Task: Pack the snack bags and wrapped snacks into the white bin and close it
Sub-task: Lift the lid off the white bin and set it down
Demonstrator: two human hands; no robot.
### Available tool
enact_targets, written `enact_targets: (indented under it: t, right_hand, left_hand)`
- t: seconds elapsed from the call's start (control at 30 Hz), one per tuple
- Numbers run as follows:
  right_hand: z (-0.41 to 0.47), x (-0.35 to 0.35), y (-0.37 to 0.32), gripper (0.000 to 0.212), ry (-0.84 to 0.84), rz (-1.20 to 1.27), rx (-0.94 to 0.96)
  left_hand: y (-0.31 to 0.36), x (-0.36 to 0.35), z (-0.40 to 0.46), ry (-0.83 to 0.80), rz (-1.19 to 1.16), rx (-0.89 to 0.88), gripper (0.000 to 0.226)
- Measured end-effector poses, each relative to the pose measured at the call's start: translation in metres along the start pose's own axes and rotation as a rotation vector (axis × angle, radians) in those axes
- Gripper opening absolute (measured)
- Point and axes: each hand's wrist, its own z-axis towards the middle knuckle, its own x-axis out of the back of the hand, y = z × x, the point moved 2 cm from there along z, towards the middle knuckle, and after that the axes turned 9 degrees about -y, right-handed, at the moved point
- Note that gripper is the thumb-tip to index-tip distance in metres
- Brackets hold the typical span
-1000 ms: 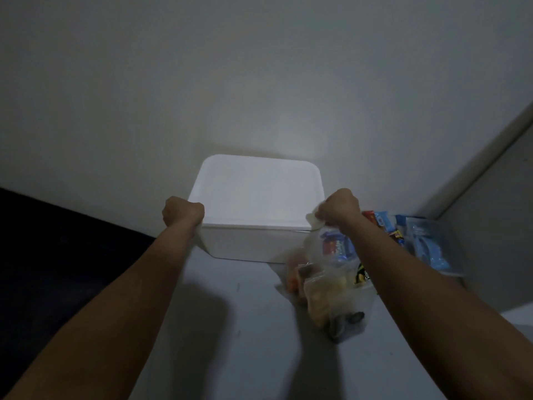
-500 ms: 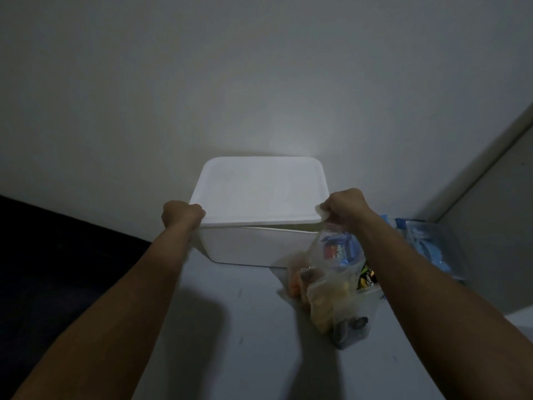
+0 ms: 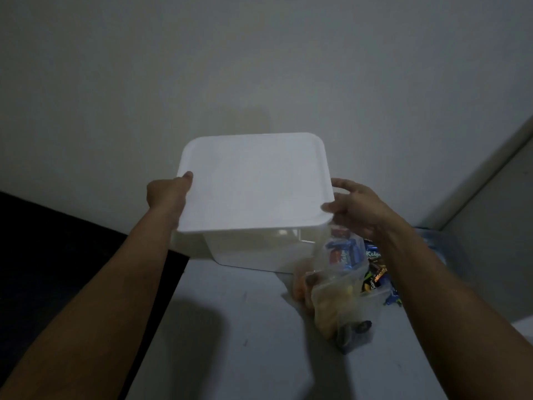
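The white lid (image 3: pixel 253 180) is lifted off and tilted above the white bin (image 3: pixel 248 249), which stands on the pale table (image 3: pixel 230 342) against the wall. My left hand (image 3: pixel 168 193) grips the lid's left edge, thumb on top. My right hand (image 3: pixel 357 209) holds the lid's right corner with loosely curled fingers. Clear snack bags (image 3: pixel 337 304) with yellow and orange pieces lie right of the bin. Blue and dark wrapped snacks (image 3: pixel 372 267) sit behind them, partly hidden by my right forearm.
A clear bag with blue packs (image 3: pixel 435 243) lies at the far right near the wall corner. The table's left edge drops to dark floor (image 3: pixel 57 255). A grey wall stands right behind the bin.
The lid has come up off the bin and tilted towards me. Both hands rose with it, and my right hand's fingers loosened at the lid's corner.
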Motion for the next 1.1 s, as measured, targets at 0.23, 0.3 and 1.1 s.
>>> enact_targets:
  t: [0.23, 0.3, 1.1]
  right_hand:
    - [-0.025, -0.013, 0.023, 0.024, -0.030, -0.404, -0.123]
    - [-0.029, -0.024, 0.029, 0.021, -0.021, -0.496, -0.109]
    - [-0.115, -0.059, 0.262, 0.045, -0.239, -1.292, -0.476]
  left_hand:
    - [-0.025, 0.037, -0.016, 0.104, 0.105, 0.020, 0.049]
    - [-0.041, 0.050, -0.024, 0.155, 0.123, 0.035, 0.060]
    - [-0.261, 0.085, -0.161, -0.315, 0.602, 0.357, 0.096]
